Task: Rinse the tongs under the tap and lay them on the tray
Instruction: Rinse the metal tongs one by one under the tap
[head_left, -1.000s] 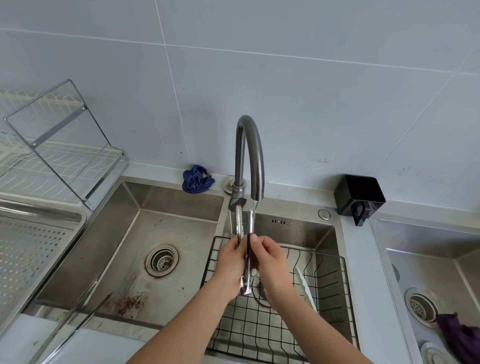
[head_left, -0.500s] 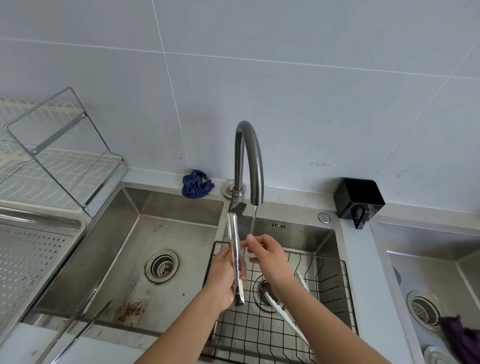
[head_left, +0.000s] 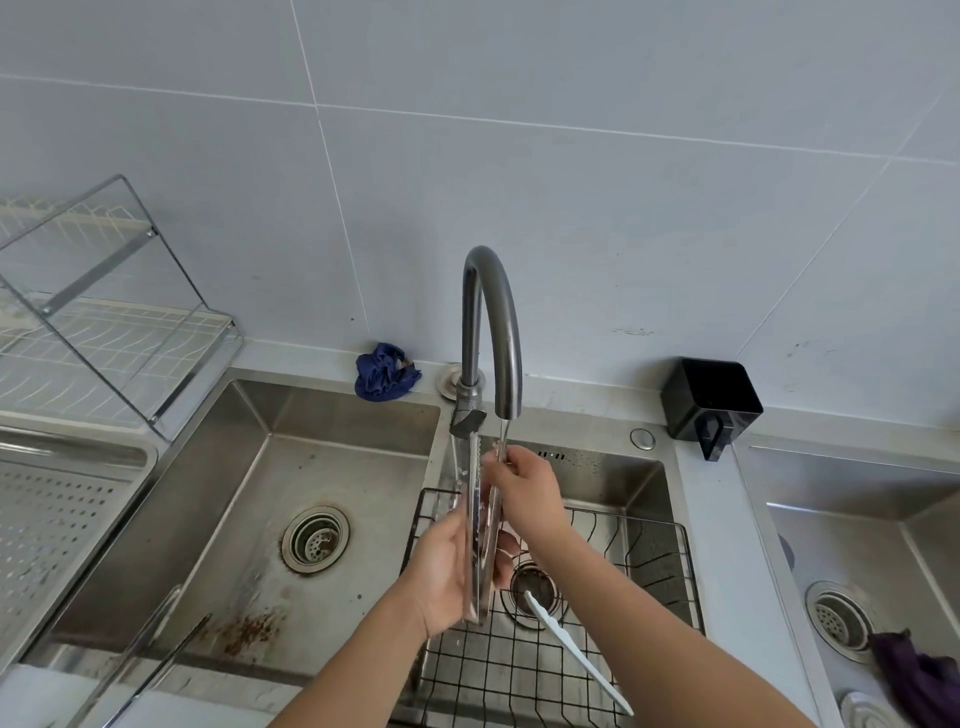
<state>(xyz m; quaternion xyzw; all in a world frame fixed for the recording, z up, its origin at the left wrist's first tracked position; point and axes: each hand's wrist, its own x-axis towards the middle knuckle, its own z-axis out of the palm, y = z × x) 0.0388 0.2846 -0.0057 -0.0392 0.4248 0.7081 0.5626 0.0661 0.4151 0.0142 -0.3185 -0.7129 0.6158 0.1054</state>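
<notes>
Steel tongs (head_left: 475, 499) stand nearly upright under the grey curved tap (head_left: 491, 322), which runs a thin stream of water. My left hand (head_left: 452, 566) grips the tongs' lower half. My right hand (head_left: 524, 493) pinches one arm of the tongs near the top, right at the stream. The perforated steel tray (head_left: 57, 525) lies at the far left, beside the left sink.
A black wire basket (head_left: 660, 566) sits in the middle sink with a white utensil (head_left: 576, 654) in it. The left sink (head_left: 249, 519) has a rusty patch. A blue cloth (head_left: 385, 371), a black holder (head_left: 711, 400) and a wire dish rack (head_left: 104, 322) line the wall.
The tongs have shifted right, back under the stream. My right hand has risen and taken hold of one tong arm near the top; my left hand still holds the lower part.
</notes>
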